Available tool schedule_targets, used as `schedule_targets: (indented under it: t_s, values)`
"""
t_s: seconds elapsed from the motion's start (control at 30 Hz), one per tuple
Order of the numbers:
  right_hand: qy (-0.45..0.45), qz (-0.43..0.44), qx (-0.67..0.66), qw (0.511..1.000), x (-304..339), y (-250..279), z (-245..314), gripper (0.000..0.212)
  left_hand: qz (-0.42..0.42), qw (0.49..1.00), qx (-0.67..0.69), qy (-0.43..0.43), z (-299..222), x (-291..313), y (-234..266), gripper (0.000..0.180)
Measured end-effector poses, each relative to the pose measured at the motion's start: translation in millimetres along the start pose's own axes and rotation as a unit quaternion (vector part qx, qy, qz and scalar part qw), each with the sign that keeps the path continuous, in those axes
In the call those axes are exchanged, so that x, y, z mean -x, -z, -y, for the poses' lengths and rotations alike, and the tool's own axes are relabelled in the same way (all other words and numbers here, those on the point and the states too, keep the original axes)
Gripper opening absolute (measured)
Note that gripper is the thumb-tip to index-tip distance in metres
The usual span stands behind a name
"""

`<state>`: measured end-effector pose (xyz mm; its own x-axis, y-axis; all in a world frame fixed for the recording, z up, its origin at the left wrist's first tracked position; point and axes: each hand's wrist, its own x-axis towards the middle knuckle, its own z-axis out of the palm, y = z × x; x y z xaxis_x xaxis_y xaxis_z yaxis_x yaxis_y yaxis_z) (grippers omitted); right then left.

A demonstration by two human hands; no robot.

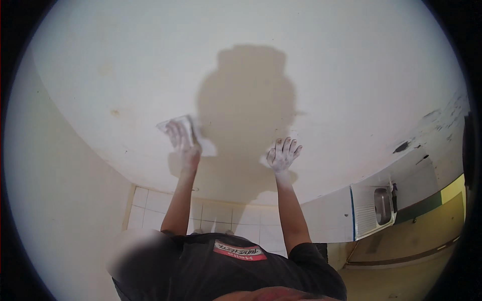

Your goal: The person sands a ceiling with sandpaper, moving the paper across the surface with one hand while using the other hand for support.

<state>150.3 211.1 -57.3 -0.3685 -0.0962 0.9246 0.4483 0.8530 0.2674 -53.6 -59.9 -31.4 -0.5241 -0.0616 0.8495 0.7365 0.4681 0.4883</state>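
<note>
My left hand (180, 139), coated in white dust, presses a pale folded sheet (187, 122) flat to the wall. The sheet looks like dusty sandpaper, and its corners stick out past the fingers. My right hand (284, 154) is also whitened with dust and lies against the wall with its fingers spread. A small light patch shows beside its thumb; whether it is a thing or part of the wall I cannot tell. The off-white wall (346, 90) fills most of the view, with my shadow falling between the hands.
At the right is a counter with a steel sink (383, 205), near dark stains on the wall (401, 147). Beyond it stands a brownish cabinet or door panel (427, 231). White tiles (216, 210) run along the wall's foot, and a side wall (65, 175) stands at the left.
</note>
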Motion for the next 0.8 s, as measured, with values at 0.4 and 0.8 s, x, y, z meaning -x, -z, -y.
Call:
schedule_targets:
  t_s: [0.4, 0.8]
  values:
    - [-0.013, 0.0, -0.013, 1.0, -1, -4, -1, 0.059, 0.188, 0.962, -0.019, -0.197, 24, 87, -19, 0.053]
    - [-0.018, 0.003, -0.014, 1.0, 8, -5, -3, 0.057, 0.228, 0.941, 0.044, -0.248, -57, 49, -29, 0.061]
